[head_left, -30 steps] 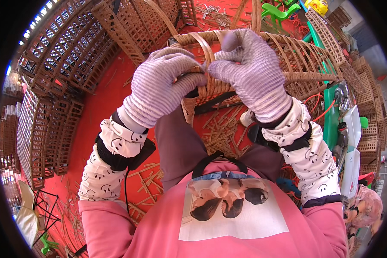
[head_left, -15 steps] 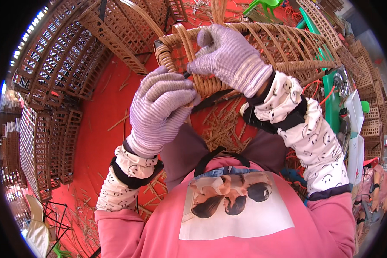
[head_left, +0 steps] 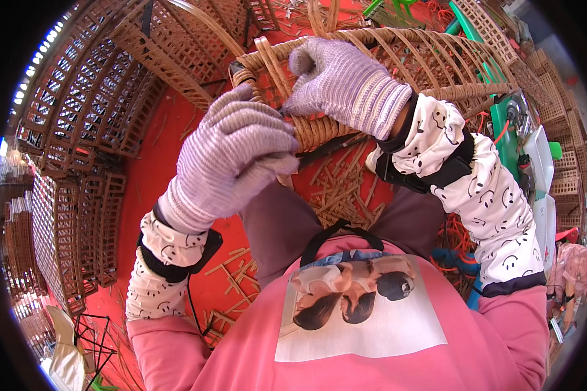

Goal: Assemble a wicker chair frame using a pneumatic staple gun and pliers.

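Observation:
A woven rattan frame [head_left: 430, 62] with a strip-wrapped rim and curved ribs lies across the far middle. My right hand [head_left: 349, 85], in a lilac striped knit glove, rests over its near left part. Its thumb and forefinger close about a flat rattan strip [head_left: 275, 68] that runs over the rim; the other fingertips are hidden. My left hand [head_left: 231, 150], gloved alike, is closed, with its fingers curled beside the frame's wrapped left corner [head_left: 242, 75]. What it grips is hidden, and its edges are slightly blurred. Between the hands shows a tightly wound section [head_left: 313, 130].
Stacked brown lattice panels [head_left: 78, 85] stand at the left. Cut strip scraps [head_left: 346, 182] litter the red floor [head_left: 156, 156] between my legs. A green bench edge [head_left: 502, 130] with tools runs along the right. Another person [head_left: 571, 274] is at the far right.
My left hand has moved a little left, away from the wound section. The loop of strip over the rim now stands straighter and narrower. My right hand stays nearly in place.

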